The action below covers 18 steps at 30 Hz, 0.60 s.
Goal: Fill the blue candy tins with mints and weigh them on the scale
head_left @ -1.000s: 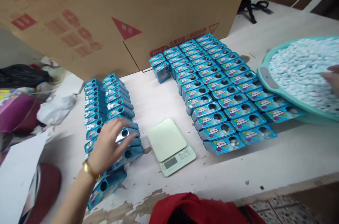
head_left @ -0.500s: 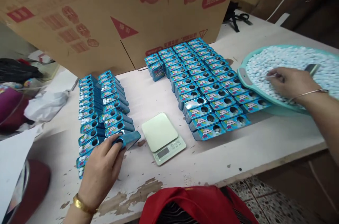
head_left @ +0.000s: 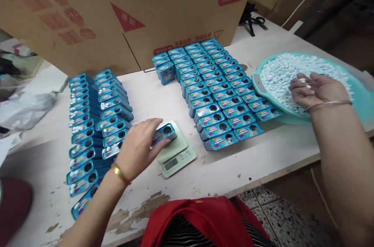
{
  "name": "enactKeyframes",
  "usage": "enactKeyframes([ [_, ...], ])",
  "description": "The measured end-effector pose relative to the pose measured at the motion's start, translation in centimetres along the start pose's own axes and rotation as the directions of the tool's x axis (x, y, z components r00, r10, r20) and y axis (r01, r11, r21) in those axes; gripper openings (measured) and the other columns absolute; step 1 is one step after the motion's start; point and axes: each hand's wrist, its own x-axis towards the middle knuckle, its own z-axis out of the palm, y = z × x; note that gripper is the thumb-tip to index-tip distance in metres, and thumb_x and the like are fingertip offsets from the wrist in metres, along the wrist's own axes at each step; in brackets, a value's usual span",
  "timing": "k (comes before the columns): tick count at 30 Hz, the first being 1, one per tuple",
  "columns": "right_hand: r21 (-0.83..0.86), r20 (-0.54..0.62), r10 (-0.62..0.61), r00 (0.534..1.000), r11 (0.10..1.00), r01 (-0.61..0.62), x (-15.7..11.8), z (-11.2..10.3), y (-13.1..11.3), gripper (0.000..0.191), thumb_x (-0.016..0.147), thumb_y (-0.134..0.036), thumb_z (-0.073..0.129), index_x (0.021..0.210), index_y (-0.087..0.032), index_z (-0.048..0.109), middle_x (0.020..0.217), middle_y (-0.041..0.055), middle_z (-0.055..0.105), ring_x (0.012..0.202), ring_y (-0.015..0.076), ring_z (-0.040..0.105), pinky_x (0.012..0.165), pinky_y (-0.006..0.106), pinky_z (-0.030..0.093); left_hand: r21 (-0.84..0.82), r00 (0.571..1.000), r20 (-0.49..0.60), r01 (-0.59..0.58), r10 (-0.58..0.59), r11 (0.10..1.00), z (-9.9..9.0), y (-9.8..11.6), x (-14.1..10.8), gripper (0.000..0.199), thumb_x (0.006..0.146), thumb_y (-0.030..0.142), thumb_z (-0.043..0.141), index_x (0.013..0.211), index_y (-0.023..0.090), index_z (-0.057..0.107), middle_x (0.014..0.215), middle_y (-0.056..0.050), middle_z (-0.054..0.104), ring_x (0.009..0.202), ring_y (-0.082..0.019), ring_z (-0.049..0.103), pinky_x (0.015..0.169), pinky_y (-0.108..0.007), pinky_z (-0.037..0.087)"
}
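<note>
My left hand grips a small blue candy tin with a dark round hole in its top. The tin is over the pale kitchen scale; whether it rests on the plate I cannot tell. Palm up and fingers curled, my right hand holds a few small white candies over the turquoise basin. A heap of the same white candies fills much of the basin.
Rows of blue tins stand right of the scale. More tins, many with white candies on top, stand in two columns at left. A large cardboard box closes off the back. A crumpled white bag lies at far left.
My left hand has carried a tin from the left columns right to the scale. My right hand has turned from reaching palm down into the candies to palm up with some in it.
</note>
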Motion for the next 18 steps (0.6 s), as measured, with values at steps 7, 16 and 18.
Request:
enactKeyframes([
  [7,0.154,0.364,0.361,0.859,0.886,-0.438,-5.7,6.7,-7.5,0.026,0.092,-0.009,0.040,0.076,-0.013,0.060,0.062,-0.0045,0.040,0.043,-0.0044,0.025,0.043,0.027,0.003,-0.215,0.932,-0.213,0.249,-0.294,0.944,1.1,0.6,-9.0,0.017,0.087,0.028,0.054,0.102,0.020,0.056,0.091,-0.003,0.064,0.083,-0.014,0.061,0.075,-0.027,0.050],
  [16,0.019,0.813,0.018,0.582,0.998,-0.057,-13.1,16.4,-10.5,0.022,0.079,-0.035,0.067,0.077,-0.014,0.060,0.056,-0.0051,0.051,0.043,0.0037,0.037,0.043,0.021,0.026,-0.257,0.891,-0.093,0.409,-0.444,0.876,9.5,1.1,-17.9,0.018,0.087,0.030,0.051,0.101,0.020,0.057,0.094,-0.005,0.063,0.089,-0.017,0.060,0.078,-0.031,0.050],
  [18,0.021,0.843,-0.097,0.529,0.989,0.147,-13.9,17.8,-11.0,0.023,0.080,-0.036,0.064,0.076,-0.013,0.062,0.059,-0.0034,0.053,0.051,0.0059,0.044,0.050,0.021,0.033,-0.247,0.884,-0.117,0.415,-0.453,0.875,10.1,1.1,-18.2,0.019,0.087,0.029,0.052,0.103,0.020,0.057,0.094,-0.006,0.061,0.089,-0.018,0.058,0.079,-0.032,0.049],
])
